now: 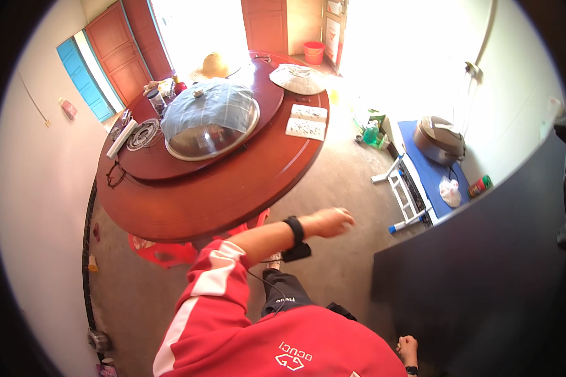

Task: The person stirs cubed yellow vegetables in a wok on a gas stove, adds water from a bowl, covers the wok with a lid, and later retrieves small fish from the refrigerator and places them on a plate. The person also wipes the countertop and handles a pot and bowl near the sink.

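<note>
My left hand [331,222] reaches across in front of my body above the concrete floor, with a black band on its wrist and a small black box hanging from the forearm. Its fingers are slightly blurred and loosely spread, and I see nothing in them. Low at my right side hangs my right hand [407,348] with its fingers curled; whether something small is inside I cannot make out. The dark surface of a cabinet or panel [453,273] lies beside that hand. Ahead on the left is a round reddish wooden table [207,212].
The table's turntable [137,167] bears a cloth-draped metal dome cover [212,136]. Red plastic stools [162,254] sit beneath the table edge. On the right, a rice cooker [438,140] rests on a blue-topped stand, with a folded white metal frame [408,198] leaning beside it.
</note>
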